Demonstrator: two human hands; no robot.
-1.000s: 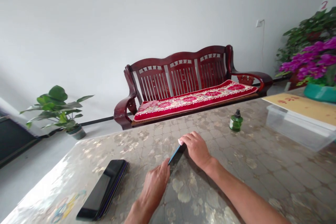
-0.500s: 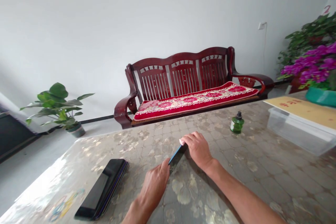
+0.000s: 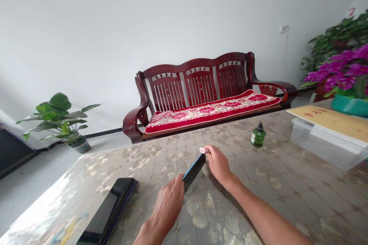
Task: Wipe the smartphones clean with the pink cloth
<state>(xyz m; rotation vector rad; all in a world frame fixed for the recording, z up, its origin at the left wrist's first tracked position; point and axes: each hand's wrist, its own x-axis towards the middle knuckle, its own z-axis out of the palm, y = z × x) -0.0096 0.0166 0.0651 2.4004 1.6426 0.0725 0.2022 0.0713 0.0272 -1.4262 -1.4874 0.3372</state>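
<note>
A thin dark phone (image 3: 194, 170) with a blue edge stands tilted on its side above the patterned table. My left hand (image 3: 169, 199) is closed around its near end. At its far end my right hand (image 3: 217, 162) pinches a small pinkish-white wad, like a cloth or tissue (image 3: 204, 150), against the phone's corner. Left of my left hand lies a stack of dark phones (image 3: 107, 210), glossy screen up on top, its near end cut off by the frame. Colourful rubber bands (image 3: 66, 229) lie beside the stack, partly washed out by glare.
A small green bottle (image 3: 258, 137) with a black cap stands beyond my right hand. A clear plastic box (image 3: 319, 141) with a yellow booklet (image 3: 330, 118) on top is at the right, near purple flowers (image 3: 342, 69). Behind the table is a wooden bench (image 3: 198, 84).
My right hand has shifted slightly at the phone's far end, and more of the wad shows past its fingertips. My left hand keeps its grip. The view has shifted a little.
</note>
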